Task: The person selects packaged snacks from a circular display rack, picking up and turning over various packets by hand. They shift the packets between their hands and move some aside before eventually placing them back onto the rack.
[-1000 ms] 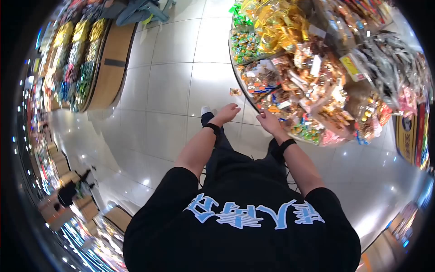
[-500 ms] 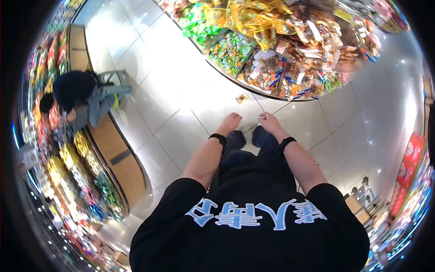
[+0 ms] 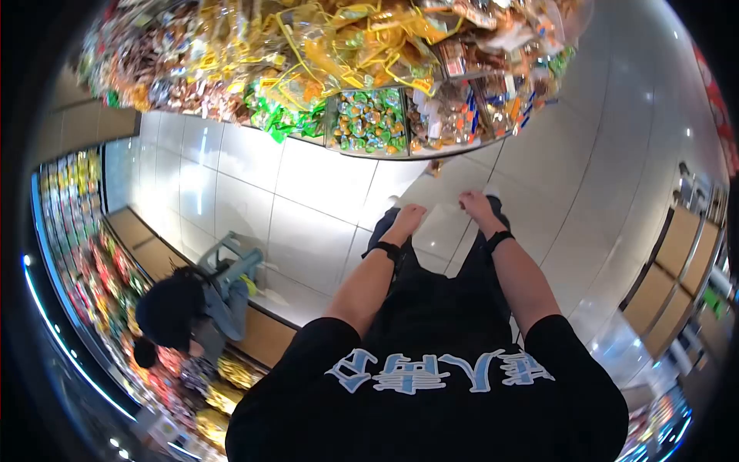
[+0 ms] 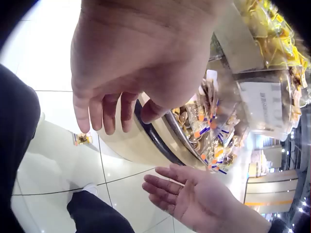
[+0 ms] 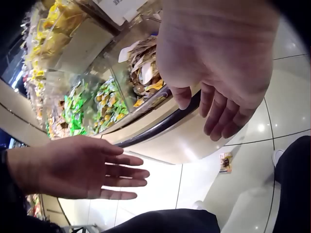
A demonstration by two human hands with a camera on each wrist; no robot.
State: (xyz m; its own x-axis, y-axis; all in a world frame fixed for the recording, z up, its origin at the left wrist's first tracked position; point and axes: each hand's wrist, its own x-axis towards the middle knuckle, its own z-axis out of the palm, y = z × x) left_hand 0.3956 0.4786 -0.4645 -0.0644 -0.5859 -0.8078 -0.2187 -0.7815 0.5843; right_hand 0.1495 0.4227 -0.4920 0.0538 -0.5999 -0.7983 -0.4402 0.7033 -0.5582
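My left hand (image 3: 408, 221) is held out in front of the body, with loosely bent fingers and nothing in it. Level with it, a short gap away, my right hand (image 3: 479, 208) also holds nothing. In the left wrist view, the fingers of my left hand (image 4: 141, 63) hang down above the floor. The right wrist view has my right hand (image 5: 218, 63) with its fingers slightly curled, near the dark rim (image 5: 163, 126) of a display stand. A small packaged snack (image 5: 225, 163) lies on the floor tiles below the hands, by the stand's foot.
Bins of wrapped sweets (image 3: 368, 122) and bagged snacks (image 3: 454, 115) fill the curved stand ahead. A person (image 3: 173, 308) sits at another shelf on the left, beside a grey-blue stool (image 3: 227, 254). Wooden boxes (image 3: 681, 246) stand at the right.
The head view has turned left, so the stand now spans the top and the seated person appears lower. The body is closer to the stand and the floor packet. Both hands stay empty.
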